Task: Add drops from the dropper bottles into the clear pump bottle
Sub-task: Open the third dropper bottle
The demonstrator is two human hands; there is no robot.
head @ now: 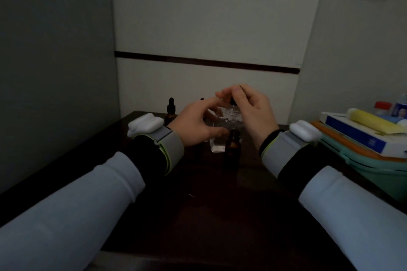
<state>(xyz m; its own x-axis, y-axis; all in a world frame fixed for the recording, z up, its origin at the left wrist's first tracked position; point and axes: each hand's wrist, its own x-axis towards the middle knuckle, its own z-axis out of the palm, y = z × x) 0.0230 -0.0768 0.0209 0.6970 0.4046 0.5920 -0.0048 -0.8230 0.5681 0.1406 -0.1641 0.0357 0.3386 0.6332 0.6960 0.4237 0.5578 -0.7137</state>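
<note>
On the dark table (198, 204), head view, centre: clear pump bottle (217, 147), upright, no pump fitted, neck open. It is gripped by the left hand (193, 123), thumb on the near face, fingers apparently curled round the far side, though that side is hidden.

Dropper (232, 101): black bulb pinched between thumb and fingertips of the right hand (251, 112), held directly over the neck.

Open amber bottle (233, 143): uncapped, just near of the clear bottle; contact cannot be told.

Capped dropper bottle (170, 110): far left, apart from both hands.

Step in hand, as judged: drops being dispensed. The pipette tip is best kept centred over the neck and clear of the glass. The bulb is to be squeezed gently so that single drops can be counted, and the bottle is to be held still.

Writing: white print on the blue box (356, 136), right, cannot be read. The amber labels are too dark to be made out.
</note>
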